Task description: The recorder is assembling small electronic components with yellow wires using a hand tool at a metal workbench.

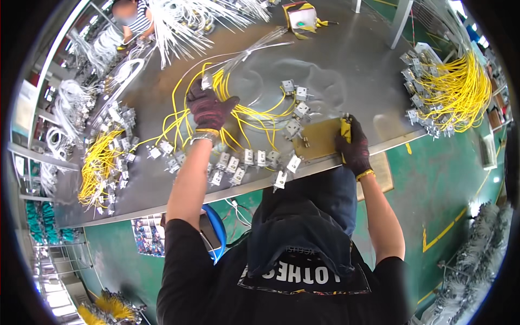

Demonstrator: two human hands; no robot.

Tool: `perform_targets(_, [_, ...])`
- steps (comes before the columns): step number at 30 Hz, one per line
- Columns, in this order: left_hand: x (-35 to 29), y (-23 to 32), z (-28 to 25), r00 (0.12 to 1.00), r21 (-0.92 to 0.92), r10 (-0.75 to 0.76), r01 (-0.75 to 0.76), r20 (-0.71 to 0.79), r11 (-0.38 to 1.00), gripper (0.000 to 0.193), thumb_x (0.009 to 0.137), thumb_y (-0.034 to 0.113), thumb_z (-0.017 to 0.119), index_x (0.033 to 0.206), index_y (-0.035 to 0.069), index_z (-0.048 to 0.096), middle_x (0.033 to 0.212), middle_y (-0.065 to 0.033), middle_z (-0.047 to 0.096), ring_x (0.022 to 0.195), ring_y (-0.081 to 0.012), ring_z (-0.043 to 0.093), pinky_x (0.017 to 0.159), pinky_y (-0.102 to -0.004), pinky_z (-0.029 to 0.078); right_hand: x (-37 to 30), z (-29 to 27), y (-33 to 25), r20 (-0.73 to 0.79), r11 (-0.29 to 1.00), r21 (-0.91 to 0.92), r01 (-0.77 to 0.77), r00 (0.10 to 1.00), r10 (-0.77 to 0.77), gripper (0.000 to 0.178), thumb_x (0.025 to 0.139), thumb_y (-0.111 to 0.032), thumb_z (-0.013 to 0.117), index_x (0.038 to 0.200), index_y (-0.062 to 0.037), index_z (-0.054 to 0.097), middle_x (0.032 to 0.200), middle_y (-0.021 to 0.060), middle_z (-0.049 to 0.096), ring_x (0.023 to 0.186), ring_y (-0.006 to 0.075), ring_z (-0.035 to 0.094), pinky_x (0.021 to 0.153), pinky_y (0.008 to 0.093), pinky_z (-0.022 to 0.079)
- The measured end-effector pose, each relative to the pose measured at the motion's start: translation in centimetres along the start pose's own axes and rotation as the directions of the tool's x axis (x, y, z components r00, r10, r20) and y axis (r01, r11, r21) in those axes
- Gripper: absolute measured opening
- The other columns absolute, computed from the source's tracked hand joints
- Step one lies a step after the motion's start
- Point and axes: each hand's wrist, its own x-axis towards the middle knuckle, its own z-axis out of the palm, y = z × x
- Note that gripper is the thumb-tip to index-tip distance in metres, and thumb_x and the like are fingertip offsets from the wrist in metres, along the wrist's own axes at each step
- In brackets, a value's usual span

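Observation:
My left hand, in a dark maroon glove, lies over a fan of yellow cables on the metal table. Its thumb stretches out to the right, and a small silvery piece shows by the fingertips. Square metal connectors end the cables, several lined up along the near edge and several more to the right. My right hand, gloved too, is closed round a yellow tool with a metal tip, its exact kind unclear. It stands at the right end of a brownish board by the table edge.
Yellow cable bundles with connectors lie at the left and far right. White cables spread at the back, near another person. A yellow-and-black taped box stands on the far side. Below the table is a blue-rimmed stool.

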Motion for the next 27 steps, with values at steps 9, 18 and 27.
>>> perform_targets(9, [3.5,-4.8,-0.9,0.779,0.052,-0.317,0.346,0.541,0.937,0.116,0.066,0.077,0.075,0.142,-0.006,0.049,0.137,-0.0257,0.060,0.126,-0.0363,0.060,0.106,-0.0425,0.048,-0.5,0.4,0.3,-0.047,0.991,-0.137,-0.004,0.999,-0.002,0.062,0.086,-0.022,0.070,0.141,-0.0045,0.048,0.126,0.0223,0.063,0.115,0.0399,0.063,0.097,0.0451,0.051])
perform_targets(18, [4.6,-5.2,0.7,0.802,-0.171,-0.171,0.321,0.573,0.932,0.086,0.069,0.059,0.079,0.124,-0.006,0.065,0.125,-0.0281,0.066,0.118,-0.0383,0.065,0.099,-0.0422,0.052,-0.7,0.3,0.0,-0.024,0.994,-0.017,-0.108,0.994,0.108,0.052,0.086,-0.021,0.070,0.133,-0.0058,0.054,0.107,0.0183,0.068,0.095,0.0336,0.068,0.085,0.0423,0.055])
perform_targets(27, [3.4,-6.9,-1.0,0.920,-0.575,0.096,0.154,0.380,0.804,0.030,0.083,0.020,0.077,0.104,-0.001,0.070,0.093,-0.0094,0.074,0.084,-0.0178,0.068,0.074,-0.0362,0.053,3.1,1.2,-2.4,0.176,0.926,0.268,-0.265,0.959,0.224,0.050,0.083,-0.006,0.069,0.131,-0.0045,0.054,0.095,0.0059,0.065,0.072,0.0149,0.062,0.060,0.0330,0.053])
